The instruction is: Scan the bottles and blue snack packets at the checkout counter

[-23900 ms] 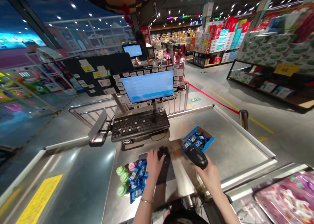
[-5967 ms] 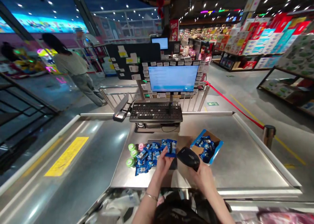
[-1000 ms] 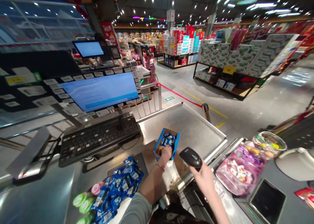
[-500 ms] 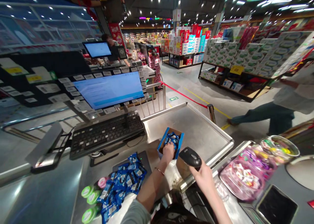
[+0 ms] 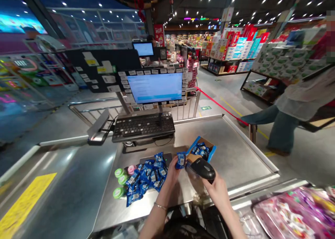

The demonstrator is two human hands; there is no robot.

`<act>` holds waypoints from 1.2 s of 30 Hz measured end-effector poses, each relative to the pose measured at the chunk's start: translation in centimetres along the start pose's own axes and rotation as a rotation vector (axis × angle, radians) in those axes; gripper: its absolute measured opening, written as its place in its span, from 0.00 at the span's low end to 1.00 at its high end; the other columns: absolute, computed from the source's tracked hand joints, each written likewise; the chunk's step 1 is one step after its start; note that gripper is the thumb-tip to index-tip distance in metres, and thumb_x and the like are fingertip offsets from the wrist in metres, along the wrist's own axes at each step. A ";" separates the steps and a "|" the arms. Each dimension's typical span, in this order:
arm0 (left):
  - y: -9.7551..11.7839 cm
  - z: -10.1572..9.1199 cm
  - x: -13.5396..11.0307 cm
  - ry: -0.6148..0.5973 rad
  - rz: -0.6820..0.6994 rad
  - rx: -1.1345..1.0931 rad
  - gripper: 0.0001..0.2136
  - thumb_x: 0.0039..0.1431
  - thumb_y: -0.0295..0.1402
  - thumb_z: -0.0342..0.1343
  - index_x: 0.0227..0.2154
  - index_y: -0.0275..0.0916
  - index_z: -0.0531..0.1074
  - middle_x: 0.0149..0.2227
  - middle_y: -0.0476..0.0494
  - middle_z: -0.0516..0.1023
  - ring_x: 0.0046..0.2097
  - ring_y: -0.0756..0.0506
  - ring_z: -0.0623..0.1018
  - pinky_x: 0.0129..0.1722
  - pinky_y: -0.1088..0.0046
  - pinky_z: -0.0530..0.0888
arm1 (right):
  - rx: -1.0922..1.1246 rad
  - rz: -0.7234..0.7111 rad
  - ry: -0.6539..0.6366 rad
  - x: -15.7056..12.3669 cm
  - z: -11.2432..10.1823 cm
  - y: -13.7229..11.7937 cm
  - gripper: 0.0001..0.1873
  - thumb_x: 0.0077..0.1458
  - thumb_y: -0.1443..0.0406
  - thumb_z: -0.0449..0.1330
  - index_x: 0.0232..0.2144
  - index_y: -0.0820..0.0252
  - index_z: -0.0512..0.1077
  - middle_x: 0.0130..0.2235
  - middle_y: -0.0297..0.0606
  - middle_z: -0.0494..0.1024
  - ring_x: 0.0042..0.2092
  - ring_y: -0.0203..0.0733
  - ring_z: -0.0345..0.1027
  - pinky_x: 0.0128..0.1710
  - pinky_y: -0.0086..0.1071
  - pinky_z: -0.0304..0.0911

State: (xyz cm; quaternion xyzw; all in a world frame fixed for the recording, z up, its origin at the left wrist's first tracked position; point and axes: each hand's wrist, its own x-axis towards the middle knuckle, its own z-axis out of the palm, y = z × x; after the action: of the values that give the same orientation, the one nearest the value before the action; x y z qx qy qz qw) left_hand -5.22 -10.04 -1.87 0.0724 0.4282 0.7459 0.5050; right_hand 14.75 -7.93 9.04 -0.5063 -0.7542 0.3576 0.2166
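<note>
My left hand (image 5: 172,173) holds a small blue packet (image 5: 180,161) up close to the black handheld barcode scanner (image 5: 201,168), which my right hand (image 5: 216,192) grips. Just beyond them stands an open cardboard box with blue edges (image 5: 201,151), holding more blue packets. To the left, a loose pile of blue packets (image 5: 148,176) lies on the steel checkout counter (image 5: 235,151). Beside the pile stand several round tubs with green lids (image 5: 119,183) and one with a pink lid (image 5: 131,169).
Behind the counter are a black keyboard (image 5: 143,127) and a checkout monitor (image 5: 154,87). A person (image 5: 288,109) stands beyond a red rope barrier (image 5: 222,106) at right. A tray of pink-wrapped sweets (image 5: 293,211) lies at lower right.
My left hand has come out of the box with a blue packet and is now beside the scanner. The view has swung back toward the counter, and the person at right appears closer.
</note>
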 end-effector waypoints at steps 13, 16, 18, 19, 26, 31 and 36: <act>2.9 -1.8 -3.2 0.029 0.075 -0.159 0.14 0.52 0.38 0.59 0.38 0.34 0.73 0.40 0.38 0.80 0.41 0.43 0.79 0.44 0.67 0.74 | -0.073 -0.062 -0.191 -0.8 2.4 -2.3 0.22 0.51 0.60 0.50 0.46 0.62 0.69 0.36 0.42 0.80 0.41 0.49 0.75 0.35 0.32 0.65; 2.9 -2.0 -3.2 0.022 0.077 -0.159 0.14 0.53 0.37 0.58 0.39 0.33 0.73 0.40 0.38 0.79 0.42 0.43 0.78 0.44 0.67 0.74 | -0.064 -0.068 -0.196 -1.0 2.3 -2.4 0.21 0.51 0.61 0.50 0.46 0.62 0.68 0.36 0.42 0.80 0.41 0.50 0.75 0.36 0.33 0.65; 2.9 -1.9 -3.2 0.025 0.076 -0.168 0.14 0.53 0.37 0.58 0.39 0.33 0.72 0.40 0.38 0.79 0.44 0.42 0.78 0.45 0.66 0.73 | -0.062 -0.068 -0.195 -1.1 2.3 -2.5 0.21 0.52 0.60 0.50 0.46 0.62 0.68 0.36 0.42 0.80 0.41 0.50 0.75 0.36 0.33 0.65; 2.9 -1.9 -3.1 0.027 0.073 -0.173 0.13 0.53 0.37 0.58 0.39 0.33 0.72 0.41 0.38 0.79 0.44 0.42 0.78 0.45 0.66 0.73 | -0.064 -0.064 -0.197 -1.2 2.3 -2.5 0.21 0.52 0.60 0.50 0.46 0.62 0.68 0.36 0.42 0.80 0.40 0.50 0.75 0.36 0.33 0.65; 2.8 -1.8 -3.1 0.034 0.058 -0.187 0.12 0.53 0.36 0.57 0.38 0.33 0.71 0.40 0.39 0.78 0.45 0.41 0.78 0.46 0.65 0.73 | -0.073 -0.062 -0.160 -1.3 2.1 -2.5 0.19 0.52 0.60 0.51 0.44 0.61 0.68 0.35 0.41 0.80 0.39 0.48 0.75 0.34 0.31 0.64; 2.8 -1.8 -3.1 0.026 0.052 -0.183 0.12 0.54 0.35 0.56 0.38 0.33 0.72 0.40 0.39 0.79 0.44 0.42 0.78 0.46 0.64 0.73 | -0.094 -0.071 -0.162 -1.3 2.1 -2.4 0.19 0.52 0.60 0.50 0.44 0.62 0.68 0.35 0.43 0.80 0.39 0.49 0.75 0.34 0.32 0.64; 2.9 -1.8 -3.3 0.017 0.047 -0.165 0.13 0.54 0.37 0.57 0.38 0.33 0.72 0.39 0.37 0.79 0.43 0.43 0.78 0.45 0.66 0.74 | -0.080 -0.072 -0.192 -1.3 2.2 -2.3 0.18 0.51 0.61 0.50 0.44 0.61 0.67 0.34 0.41 0.80 0.39 0.49 0.75 0.34 0.32 0.64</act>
State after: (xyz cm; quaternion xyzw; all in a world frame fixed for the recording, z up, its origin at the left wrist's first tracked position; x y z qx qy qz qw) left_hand -6.58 -14.09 0.14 0.0342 0.3678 0.7908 0.4880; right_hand 12.33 -10.38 9.40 -0.4505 -0.8030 0.3659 0.1355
